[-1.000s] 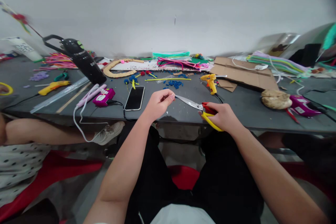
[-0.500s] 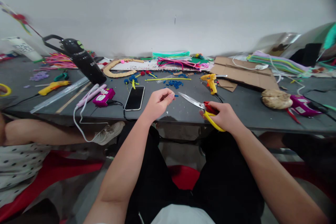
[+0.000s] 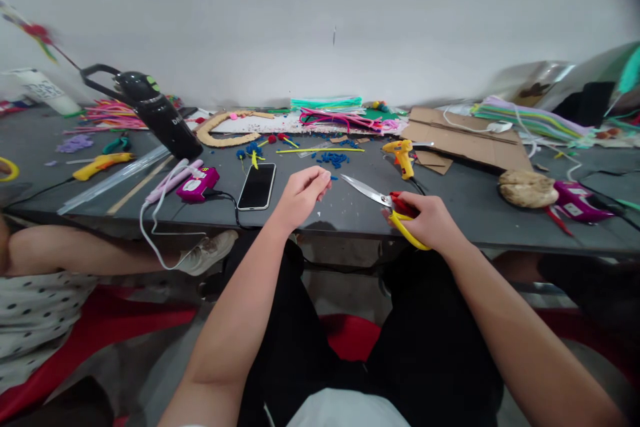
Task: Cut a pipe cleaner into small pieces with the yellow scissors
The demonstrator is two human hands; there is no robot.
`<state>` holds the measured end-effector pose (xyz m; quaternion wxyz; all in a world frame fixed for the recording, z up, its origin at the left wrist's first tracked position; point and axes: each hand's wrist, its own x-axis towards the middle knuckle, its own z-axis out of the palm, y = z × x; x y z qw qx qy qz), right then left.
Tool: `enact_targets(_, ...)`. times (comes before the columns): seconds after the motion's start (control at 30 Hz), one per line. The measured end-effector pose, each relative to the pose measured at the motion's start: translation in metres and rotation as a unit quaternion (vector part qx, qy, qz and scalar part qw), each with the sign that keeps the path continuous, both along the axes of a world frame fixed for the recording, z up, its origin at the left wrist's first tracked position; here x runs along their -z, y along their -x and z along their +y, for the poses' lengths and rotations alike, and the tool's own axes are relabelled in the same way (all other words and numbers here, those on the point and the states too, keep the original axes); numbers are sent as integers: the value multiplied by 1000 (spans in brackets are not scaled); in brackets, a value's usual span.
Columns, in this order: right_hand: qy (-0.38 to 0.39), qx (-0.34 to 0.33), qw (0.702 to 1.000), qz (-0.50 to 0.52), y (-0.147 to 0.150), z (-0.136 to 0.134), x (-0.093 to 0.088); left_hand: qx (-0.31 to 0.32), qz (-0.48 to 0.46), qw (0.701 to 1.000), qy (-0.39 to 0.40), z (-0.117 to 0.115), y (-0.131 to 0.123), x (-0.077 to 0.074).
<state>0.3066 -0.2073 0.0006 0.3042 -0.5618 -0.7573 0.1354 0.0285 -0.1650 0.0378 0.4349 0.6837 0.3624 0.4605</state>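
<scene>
My left hand (image 3: 304, 191) is closed in a pinch above the front of the table. A short end of blue pipe cleaner (image 3: 334, 177) sticks out from its fingertips. In my right hand (image 3: 424, 215) are scissors (image 3: 369, 191) with red and yellow handles. Their blades look closed and point left, with the tip a little to the right of the blue end. Beyond the hands lies a small heap of cut blue pieces (image 3: 334, 159), with a long yellow pipe cleaner (image 3: 320, 150) behind it.
A phone (image 3: 257, 187) lies left of my left hand. A yellow glue gun (image 3: 402, 156) rests behind the scissors, near cardboard (image 3: 465, 137). A black bottle (image 3: 163, 117) leans at the left. Another person's arm (image 3: 95, 250) is at the left edge.
My left hand has turned slightly, its fingers curling in more, and less of the blue end shows. The scissors have barely shifted.
</scene>
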Motion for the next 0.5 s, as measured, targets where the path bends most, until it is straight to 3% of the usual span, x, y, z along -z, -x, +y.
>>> enact_targets(0.5,-14,-1,1000,0,4,-1,-1,-5,18,1000,-13,2,-1,5)
